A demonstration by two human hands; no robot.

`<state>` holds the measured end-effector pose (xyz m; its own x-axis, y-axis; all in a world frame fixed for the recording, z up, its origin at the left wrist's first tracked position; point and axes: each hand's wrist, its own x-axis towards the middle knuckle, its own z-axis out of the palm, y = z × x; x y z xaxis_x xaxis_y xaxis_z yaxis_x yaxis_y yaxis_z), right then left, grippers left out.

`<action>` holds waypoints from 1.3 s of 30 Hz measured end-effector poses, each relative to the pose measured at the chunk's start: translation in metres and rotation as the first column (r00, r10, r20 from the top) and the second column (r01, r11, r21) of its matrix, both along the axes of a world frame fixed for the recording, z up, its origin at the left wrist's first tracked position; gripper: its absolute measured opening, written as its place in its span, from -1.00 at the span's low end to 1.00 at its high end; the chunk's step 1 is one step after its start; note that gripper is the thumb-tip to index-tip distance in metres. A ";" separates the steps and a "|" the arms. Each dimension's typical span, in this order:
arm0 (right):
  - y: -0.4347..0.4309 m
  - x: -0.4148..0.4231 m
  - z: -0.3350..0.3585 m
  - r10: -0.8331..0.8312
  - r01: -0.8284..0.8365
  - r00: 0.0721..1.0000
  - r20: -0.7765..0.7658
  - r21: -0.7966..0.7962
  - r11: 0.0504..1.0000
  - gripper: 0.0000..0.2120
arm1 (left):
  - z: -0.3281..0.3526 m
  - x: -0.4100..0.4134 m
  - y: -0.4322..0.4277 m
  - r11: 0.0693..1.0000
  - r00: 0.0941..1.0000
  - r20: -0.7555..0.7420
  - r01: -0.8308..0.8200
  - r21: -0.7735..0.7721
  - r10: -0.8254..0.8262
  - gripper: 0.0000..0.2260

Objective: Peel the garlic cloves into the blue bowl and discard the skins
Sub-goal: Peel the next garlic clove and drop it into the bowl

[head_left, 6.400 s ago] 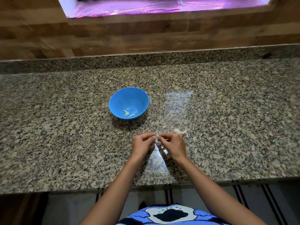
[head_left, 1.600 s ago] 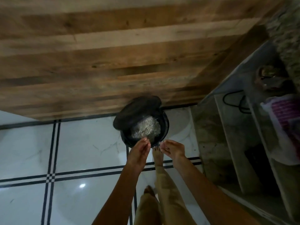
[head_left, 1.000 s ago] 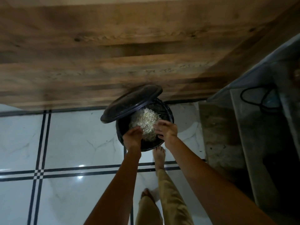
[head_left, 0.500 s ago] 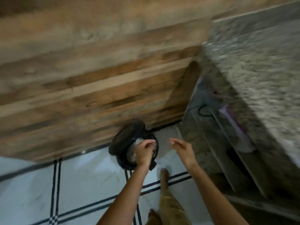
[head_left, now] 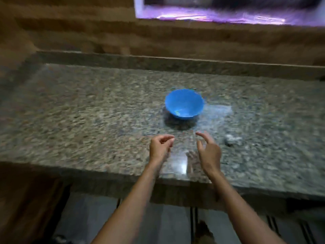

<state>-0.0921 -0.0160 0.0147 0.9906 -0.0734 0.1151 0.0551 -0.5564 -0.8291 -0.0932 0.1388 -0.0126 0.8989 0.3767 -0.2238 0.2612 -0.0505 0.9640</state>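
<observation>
Forearms [head_left: 133, 199] bare, sleeveless; left hand [head_left: 161, 147], right hand [head_left: 208, 152] ungloved.

A speckled granite counter [head_left: 88, 110] runs below a wood-plank wall [head_left: 175, 37] and a purple-lit window [head_left: 219, 14].

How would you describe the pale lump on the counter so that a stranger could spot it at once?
Find the speckled granite counter and the blue bowl near its middle. Look nearer and right of the bowl, just right of the right hand. The small whitish lump there is the only pale loose thing on the stone.
</observation>
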 end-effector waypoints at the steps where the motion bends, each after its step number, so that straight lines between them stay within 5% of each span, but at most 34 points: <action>1: -0.033 0.009 -0.002 -0.056 0.055 0.998 -0.010 -0.009 0.998 -0.75 | -0.004 0.013 -0.023 0.998 1.000 0.001 0.003 0.061 -0.003 -0.88; 6: -0.139 0.042 -0.024 -0.190 0.190 0.980 -0.052 0.003 0.982 -0.74 | -0.022 0.049 -0.066 0.912 0.994 0.025 -0.109 0.394 0.108 -0.88; 12: -0.152 0.065 -0.037 -0.108 0.100 0.990 -0.092 -0.087 0.991 -0.58 | -0.022 0.036 -0.061 0.848 0.971 0.018 -0.219 0.482 0.240 -0.84; 15: -0.145 0.071 -0.051 0.035 -0.064 0.985 -0.170 -0.172 0.983 -0.45 | -0.024 0.039 -0.058 0.840 0.989 -0.037 -0.102 0.533 0.143 -0.82; 18: -0.145 0.070 -0.064 0.089 -0.128 0.978 -0.186 -0.208 0.970 -0.49 | -0.024 0.047 -0.064 0.817 0.997 -0.074 0.018 0.576 0.030 -0.80; 24: -0.142 0.066 -0.070 0.061 -0.086 0.991 -0.121 -0.211 0.974 -0.50 | -0.025 0.044 -0.052 0.839 0.986 -0.026 -0.127 0.530 0.165 -0.81; 28: -0.134 0.069 -0.074 0.101 -0.130 0.988 -0.120 -0.273 0.953 -0.49 | -0.023 0.038 -0.040 0.814 0.995 -0.078 0.093 0.574 -0.059 -0.79; 35: -0.121 0.069 -0.071 0.080 -0.091 0.995 -0.061 -0.190 0.978 -0.53 | -0.023 0.045 -0.037 0.613 0.960 -0.153 0.269 0.743 -0.236 -0.86; 37: -0.117 0.067 -0.069 0.062 -0.069 0.996 -0.060 -0.121 0.990 -0.52 | -0.011 0.048 -0.042 0.632 0.962 -0.072 0.228 0.741 -0.262 -0.88; 39: -0.113 0.065 -0.064 0.043 -0.047 0.997 -0.066 -0.057 0.997 -0.50 | 0.016 0.067 -0.047 0.721 0.973 0.168 -0.001 0.693 -0.161 -0.89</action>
